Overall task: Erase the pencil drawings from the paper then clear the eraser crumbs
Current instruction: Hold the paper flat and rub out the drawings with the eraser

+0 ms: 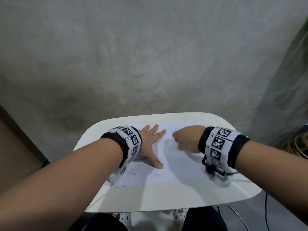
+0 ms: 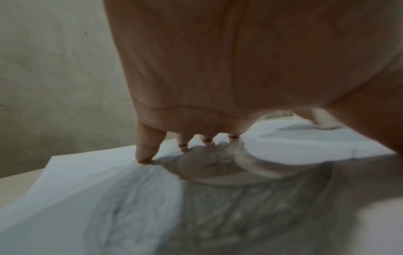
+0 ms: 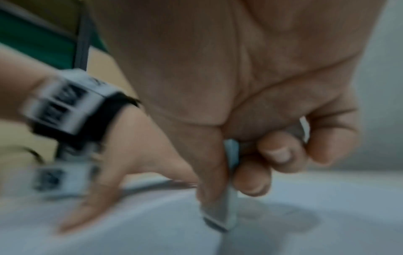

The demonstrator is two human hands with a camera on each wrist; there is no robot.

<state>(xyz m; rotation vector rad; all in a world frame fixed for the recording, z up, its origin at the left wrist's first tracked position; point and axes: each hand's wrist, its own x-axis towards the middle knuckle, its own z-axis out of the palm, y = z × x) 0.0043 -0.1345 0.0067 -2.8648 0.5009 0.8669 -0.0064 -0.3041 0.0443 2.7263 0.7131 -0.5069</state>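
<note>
The left hand lies flat on the paper, fingers spread and straight. Just beside it, the right hand curls its fingers, pinching an eraser against the paper.

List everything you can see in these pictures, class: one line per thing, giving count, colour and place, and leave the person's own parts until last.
White sheet of paper: one, white, flat on the table.
Faint pencil drawings: several, grey, scattered on the paper.
Small grey-white eraser: one, its end on the paper.
White rounded table: one, white, before a grey wall.
Grey rough wall: one, behind the table.
Coded wristbands: two, black and white, one per wrist.
Left hand: fingers spread, pressing the paper flat.
Right hand: its grip pinches the eraser.
</note>
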